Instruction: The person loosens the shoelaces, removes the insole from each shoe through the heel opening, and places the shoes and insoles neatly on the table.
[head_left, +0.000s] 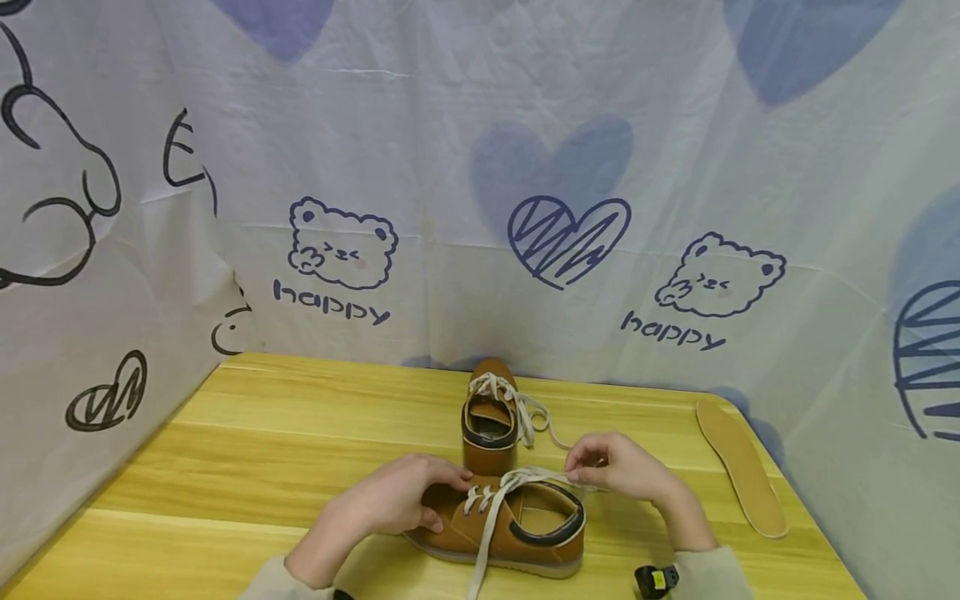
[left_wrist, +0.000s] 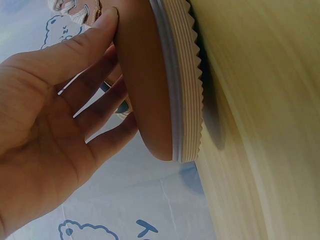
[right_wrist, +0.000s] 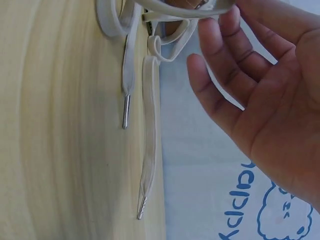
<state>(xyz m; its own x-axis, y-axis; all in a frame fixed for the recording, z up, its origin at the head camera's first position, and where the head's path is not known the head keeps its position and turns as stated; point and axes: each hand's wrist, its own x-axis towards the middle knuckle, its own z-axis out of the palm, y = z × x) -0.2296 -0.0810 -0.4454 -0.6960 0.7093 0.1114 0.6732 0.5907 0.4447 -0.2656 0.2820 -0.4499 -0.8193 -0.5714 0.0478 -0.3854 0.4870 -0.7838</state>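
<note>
A brown lace-up shoe (head_left: 457,537) stands on the table, its toe to the left and its heel to the right. My left hand (head_left: 393,493) holds it by the toe, with the thumb (left_wrist: 102,25) near the lace holes and the fingers curving round the far side. Over the shoe's opening, my right hand (head_left: 622,471) pinches a cream shoelace (head_left: 536,473) between thumb and fingertips. Another lace end (head_left: 487,546) hangs down the near side of the shoe. In the right wrist view, lace ends with metal tips (right_wrist: 126,112) lie below the hand.
Behind this shoe stands a second brown shoe (head_left: 489,454), its loosened lace (head_left: 540,412) trailing right. A tan insole (head_left: 742,467) lies at the table's right edge. Printed cloth (head_left: 450,167) hangs behind and left of the wooden table (head_left: 300,417).
</note>
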